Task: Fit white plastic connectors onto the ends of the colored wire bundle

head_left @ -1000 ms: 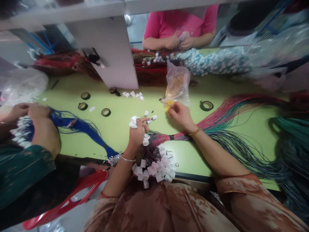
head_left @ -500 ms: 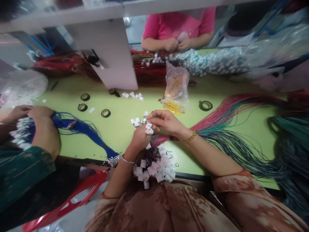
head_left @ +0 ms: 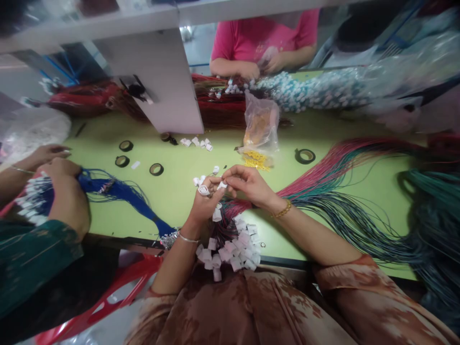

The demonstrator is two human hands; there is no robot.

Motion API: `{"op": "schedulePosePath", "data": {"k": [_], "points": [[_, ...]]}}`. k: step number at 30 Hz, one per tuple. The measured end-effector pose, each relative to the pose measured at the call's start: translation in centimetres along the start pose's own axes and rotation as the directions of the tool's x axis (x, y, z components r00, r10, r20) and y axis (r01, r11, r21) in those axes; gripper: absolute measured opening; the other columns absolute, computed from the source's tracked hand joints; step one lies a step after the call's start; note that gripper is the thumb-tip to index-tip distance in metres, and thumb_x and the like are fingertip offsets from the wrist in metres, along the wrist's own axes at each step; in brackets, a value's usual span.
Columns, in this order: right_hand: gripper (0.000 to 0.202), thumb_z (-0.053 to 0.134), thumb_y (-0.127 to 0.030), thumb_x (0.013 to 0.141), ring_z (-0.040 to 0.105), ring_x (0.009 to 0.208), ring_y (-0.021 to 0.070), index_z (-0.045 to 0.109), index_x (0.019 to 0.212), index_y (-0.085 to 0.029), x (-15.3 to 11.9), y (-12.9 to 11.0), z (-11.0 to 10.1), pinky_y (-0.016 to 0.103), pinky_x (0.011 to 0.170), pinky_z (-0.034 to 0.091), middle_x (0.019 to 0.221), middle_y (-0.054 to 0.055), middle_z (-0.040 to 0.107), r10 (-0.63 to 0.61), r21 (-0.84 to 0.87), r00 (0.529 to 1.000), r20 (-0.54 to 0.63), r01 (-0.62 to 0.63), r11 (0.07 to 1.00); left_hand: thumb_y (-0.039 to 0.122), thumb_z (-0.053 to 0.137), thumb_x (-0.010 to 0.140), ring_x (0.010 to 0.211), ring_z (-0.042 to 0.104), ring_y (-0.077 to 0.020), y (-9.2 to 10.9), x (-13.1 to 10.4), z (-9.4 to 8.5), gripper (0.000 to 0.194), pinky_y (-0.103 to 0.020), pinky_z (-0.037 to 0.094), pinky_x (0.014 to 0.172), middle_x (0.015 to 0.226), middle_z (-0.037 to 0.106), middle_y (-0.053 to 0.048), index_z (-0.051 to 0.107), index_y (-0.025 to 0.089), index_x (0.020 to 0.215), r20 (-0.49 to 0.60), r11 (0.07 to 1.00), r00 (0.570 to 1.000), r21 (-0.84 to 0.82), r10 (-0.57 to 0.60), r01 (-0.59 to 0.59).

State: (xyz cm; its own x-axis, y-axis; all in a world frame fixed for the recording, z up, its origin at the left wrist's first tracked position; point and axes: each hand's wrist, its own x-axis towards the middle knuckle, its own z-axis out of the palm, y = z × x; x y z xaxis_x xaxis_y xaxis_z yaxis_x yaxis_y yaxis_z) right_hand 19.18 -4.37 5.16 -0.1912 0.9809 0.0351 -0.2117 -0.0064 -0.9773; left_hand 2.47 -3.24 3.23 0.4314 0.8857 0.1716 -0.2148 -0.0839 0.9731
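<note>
In front of my body, my left hand [head_left: 205,206] is closed, with a small white connector [head_left: 222,185] between thumb and fingers. A second white connector [head_left: 203,190] sits against the same hand's fingers. My right hand [head_left: 249,186] is in a pinch right beside the first connector; what its fingertips hold is too small to make out. Below my hands, a bundle of wires [head_left: 227,225] ends in a cluster of white connectors [head_left: 230,251] near the table edge. Loose white connectors [head_left: 197,181] lie just beyond my left hand.
Pink, green and dark wires [head_left: 319,175] stretch to the right. A plastic bag [head_left: 261,122] stands behind small yellow pieces [head_left: 257,159]. Tape rolls [head_left: 156,169] lie on the green table. A co-worker's hand [head_left: 63,167] holds blue wires at left; another person [head_left: 266,45] sits opposite.
My left hand has turned and shifted slightly left, its fingers now more extended. One white connector has moved left with it. The left co-worker's far hand has lifted and moved right.
</note>
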Motion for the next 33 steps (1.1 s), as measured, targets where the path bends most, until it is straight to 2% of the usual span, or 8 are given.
{"op": "schedulePosePath", "data": {"k": [4, 8, 10, 12, 17, 23, 29, 33], "points": [[0.016, 0.06, -0.033, 0.094, 0.057, 0.06, 0.0108, 0.063, 0.097, -0.018, -0.5, -0.4, -0.4, 0.026, 0.059, 0.049, 0.076, 0.0, 0.064, -0.213, -0.262, 0.977, -0.007, 0.204, 0.943, 0.036, 0.079, 0.08, 0.087, 0.071, -0.0159, -0.3, 0.0, -0.2, 0.035, -0.03, 0.055, 0.08, 0.096, 0.073, -0.005, 0.061, 0.019, 0.106, -0.069, 1.0, 0.998, 0.009, 0.005, -0.004], [0.013, 0.053, -0.019, 0.095, 0.06, 0.084, 0.0165, 0.066, 0.094, -0.018, -1.1, -0.7, -0.3, 0.032, 0.076, 0.05, 0.09, 0.006, 0.065, -0.517, -0.612, 0.85, 0.1, 0.462, 0.642, 0.035, 0.081, 0.077, 0.087, 0.072, -0.0168, -0.7, -0.1, -0.5, 0.037, -0.031, 0.057, 0.081, 0.096, 0.074, -0.006, 0.063, 0.019, 0.105, -0.054, 0.999, 0.998, 0.015, -0.036, 0.037], [0.016, 0.05, -0.015, 0.096, 0.059, 0.083, 0.0162, 0.065, 0.097, -0.018, -1.3, -0.8, 0.0, 0.031, 0.076, 0.049, 0.088, 0.006, 0.064, -0.557, -0.668, 0.816, 0.154, 0.501, 0.55, 0.035, 0.082, 0.076, 0.088, 0.072, -0.0168, -0.9, -0.1, -0.6, 0.037, -0.031, 0.056, 0.082, 0.097, 0.074, -0.006, 0.064, 0.019, 0.104, -0.063, 0.999, 0.997, 0.034, -0.036, 0.038], [0.016, 0.048, -0.014, 0.096, 0.058, 0.078, 0.0153, 0.063, 0.099, -0.019, -1.5, -1.0, 0.2, 0.029, 0.072, 0.047, 0.086, 0.005, 0.064, -0.552, -0.701, 0.817, 0.167, 0.492, 0.515, 0.034, 0.084, 0.074, 0.091, 0.071, -0.0167, -1.1, -0.1, -0.7, 0.038, -0.03, 0.056, 0.083, 0.099, 0.074, -0.006, 0.064, 0.019, 0.103, -0.084, 0.999, 0.996, 0.041, -0.023, 0.026], [0.012, 0.046, -0.015, 0.096, 0.055, 0.074, 0.0149, 0.057, 0.093, -0.02, -1.6, -1.8, 0.5, 0.027, 0.068, 0.043, 0.084, 0.004, 0.063, -0.472, -0.755, 0.864, 0.177, 0.427, 0.498, 0.034, 0.085, 0.071, 0.091, 0.071, -0.0167, -1.3, 0.0, -0.8, 0.04, -0.03, 0.056, 0.083, 0.099, 0.074, -0.007, 0.065, 0.018, 0.102, -0.126, 0.996, 0.992, 0.078, -0.026, 0.036], [0.015, 0.041, -0.014, 0.095, 0.053, 0.072, 0.0152, 0.054, 0.088, -0.02, -1.6, -1.9, 0.4, 0.028, 0.067, 0.041, 0.082, 0.005, 0.063, -0.406, -0.78, 0.879, 0.251, 0.432, 0.453, 0.033, 0.085, 0.069, 0.092, 0.072, -0.0199, -1.1, -0.2, -0.7, 0.037, -0.035, 0.057, 0.087, 0.1, 0.075, -0.009, 0.069, 0.017, 0.098, -0.168, 0.99, 0.985, 0.122, -0.047, 0.068], [0.005, 0.053, -0.02, 0.092, 0.058, 0.065, 0.0122, 0.051, 0.097, -0.021, -1.6, -1.3, 0.0, 0.024, 0.063, 0.044, 0.076, 0.0, 0.064, -0.375, -0.639, 0.924, 0.074, 0.332, 0.693, 0.036, 0.086, 0.068, 0.087, 0.073, -0.0208, -0.9, -0.1, -1.0, 0.036, -0.036, 0.058, 0.082, 0.093, 0.077, -0.008, 0.073, 0.017, 0.096, -0.146, 0.989, 0.989, 0.14, -0.032, 0.053], [0.004, 0.049, -0.018, 0.093, 0.056, 0.066, 0.0125, 0.052, 0.093, -0.021, -1.7, -1.6, 0.1, 0.025, 0.064, 0.043, 0.078, 0.001, 0.064, -0.422, -0.701, 0.898, 0.124, 0.38, 0.604, 0.036, 0.088, 0.066, 0.083, 0.074, -0.02, -0.9, 0.1, -1.2, 0.035, -0.036, 0.059, 0.079, 0.09, 0.078, -0.008, 0.074, 0.017, 0.092, -0.137, 0.993, 0.99, 0.107, -0.027, 0.042]]}}
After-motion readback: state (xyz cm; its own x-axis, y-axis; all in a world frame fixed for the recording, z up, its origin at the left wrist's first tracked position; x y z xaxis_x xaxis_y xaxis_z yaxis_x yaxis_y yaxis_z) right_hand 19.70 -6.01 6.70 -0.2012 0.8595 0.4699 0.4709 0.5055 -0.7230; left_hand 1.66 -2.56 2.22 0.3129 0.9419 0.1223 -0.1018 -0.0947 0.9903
